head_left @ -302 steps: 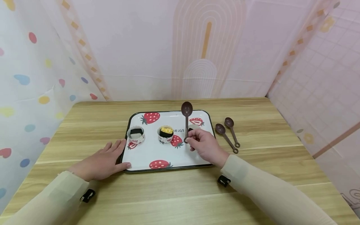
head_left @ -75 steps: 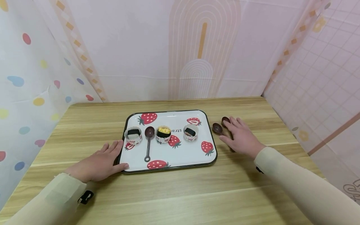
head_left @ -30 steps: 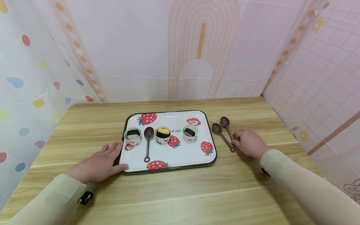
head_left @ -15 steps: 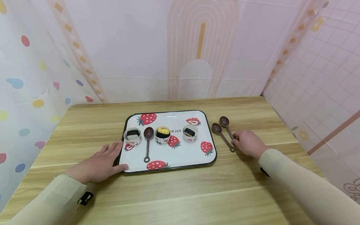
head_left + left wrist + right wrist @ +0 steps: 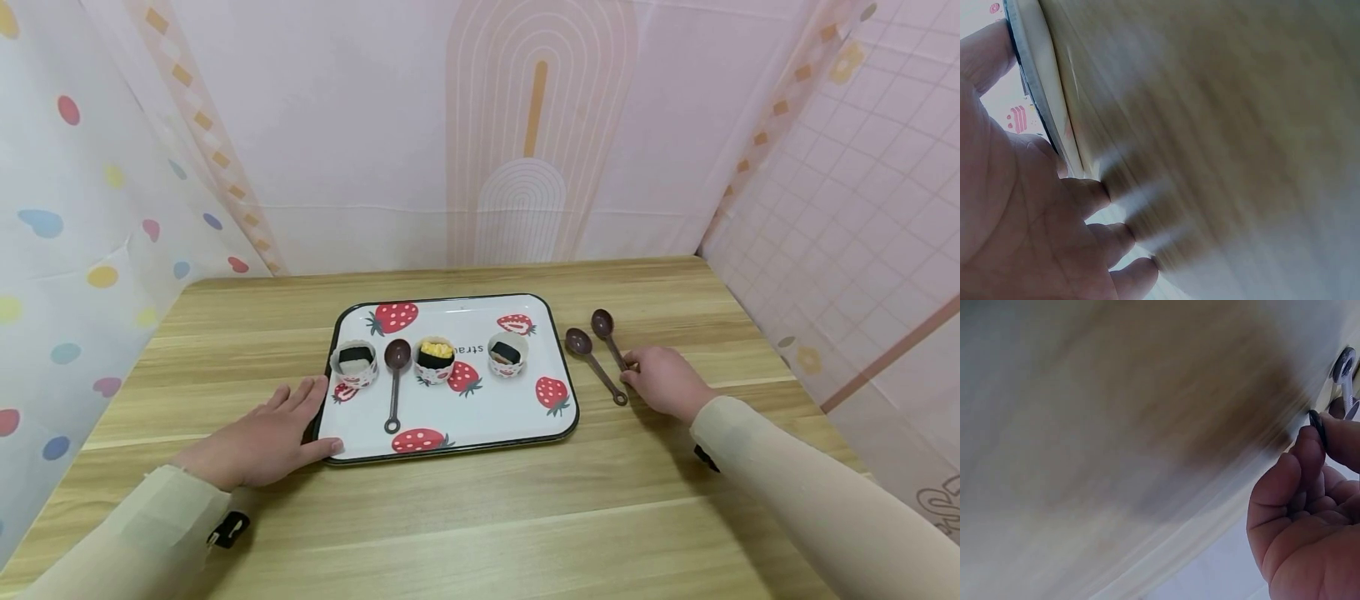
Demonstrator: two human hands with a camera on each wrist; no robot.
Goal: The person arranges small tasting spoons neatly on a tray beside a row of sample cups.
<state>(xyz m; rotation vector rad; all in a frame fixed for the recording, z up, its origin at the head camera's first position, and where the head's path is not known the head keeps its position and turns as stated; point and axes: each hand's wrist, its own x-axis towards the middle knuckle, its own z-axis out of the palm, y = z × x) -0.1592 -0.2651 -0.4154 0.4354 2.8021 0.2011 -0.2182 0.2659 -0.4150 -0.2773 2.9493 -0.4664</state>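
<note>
My left hand (image 5: 262, 433) rests spread at the left edge of a white strawberry-print tray (image 5: 480, 417), thumb over its dark rim. On the right, my right hand (image 5: 663, 383) pinches the handle end of a brown measuring spoon (image 5: 602, 323) between thumb and fingers; the right wrist view shows the dark tip of the handle (image 5: 1317, 427) in that pinch. A second brown spoon (image 5: 579, 342) lies just left of it on the table. A third spoon (image 5: 397, 356) lies on the tray between two paper cups.
Three paper cups hold sushi pieces on the tray: a left cup (image 5: 355, 365), a middle cup (image 5: 435, 361) with yellow topping, and a right cup (image 5: 507, 355). The wooden table (image 5: 465, 533) ends at a patterned curtain (image 5: 360, 167) behind.
One spoon went from my right hand onto the tray between the left and middle cups. My right hand then moved right to the table spoons; the pinched one has just shifted slightly right.
</note>
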